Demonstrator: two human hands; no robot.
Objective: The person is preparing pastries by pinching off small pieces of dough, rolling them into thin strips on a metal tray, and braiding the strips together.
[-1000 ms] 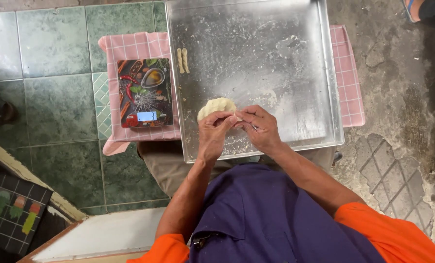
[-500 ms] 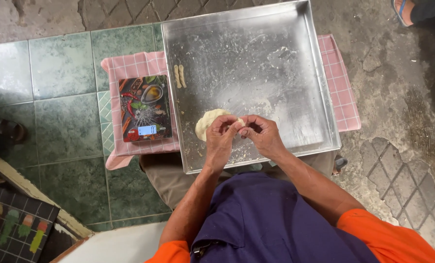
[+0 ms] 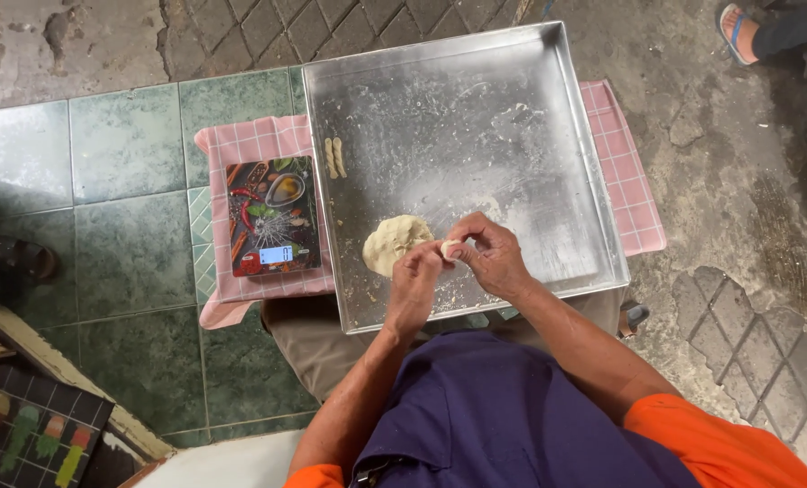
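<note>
Item: small dough piece (image 3: pixel 449 248), pale, lower centre of the frame. We hold it pinched between the fingertips of our left hand (image 3: pixel 414 287) and right hand (image 3: pixel 492 259), both closed on it above the tray (image 3: pixel 476 108). Just left of it, on the tray floor, lies the dough lump (image 3: pixel 392 242), touching or nearly touching the left fingers.

Handling, as we judge it: soft, light, easily dented, likely a bit tacky; best taken lightly by its edges with fingertips, not squeezed in the palm.

Also on the tray: two short dough sticks (image 3: pixel 335 156), side by side near its left wall, well apart from our hands.

Surface: square metal tray, dusted and smeared whitish, resting on a pink checked cloth (image 3: pixel 259 140). On the cloth, left of the tray, a flat scale (image 3: pixel 273 217) with a printed picture top and small lit display.

Room: green floor tiles (image 3: pixel 123 145) at left, rough grey paving (image 3: pixel 738 208) at right. A foot in a sandal (image 3: pixel 736 27) at upper right belongs to another person.
</note>
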